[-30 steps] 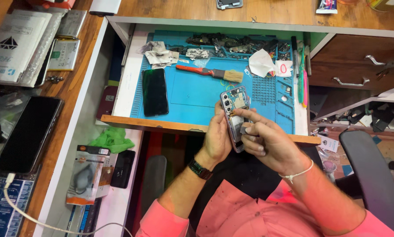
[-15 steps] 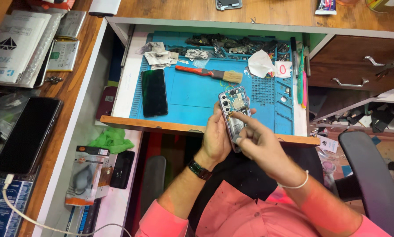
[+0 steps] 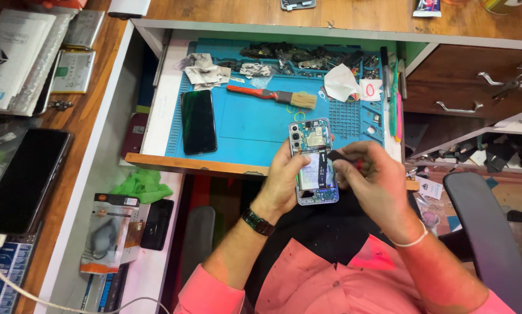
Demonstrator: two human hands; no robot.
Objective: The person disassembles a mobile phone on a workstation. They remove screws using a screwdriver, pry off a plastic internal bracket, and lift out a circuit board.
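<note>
My left hand [image 3: 284,174] grips an opened phone [image 3: 312,160] by its left side, back cover off, circuit board and battery showing. My right hand [image 3: 368,174] pinches a small black tool [image 3: 338,156] whose tip rests on the phone's right edge near the middle. Both hands hover over the front edge of a pulled-out drawer lined with a blue work mat [image 3: 255,122]. On the mat lie a dark phone screen [image 3: 198,121] at left and a red-handled brush [image 3: 272,95] further back.
Loose dark parts and crumpled tissues [image 3: 206,70] line the back of the drawer. A wooden desk [image 3: 57,116] at left holds a black phone [image 3: 22,177], packets and a cable. Wooden drawers [image 3: 470,81] stand at right, a chair [image 3: 487,232] lower right.
My right hand has slid from over the phone's face to its right edge, with the black tool now showing at the fingertips. The left hand keeps the phone in much the same place.
</note>
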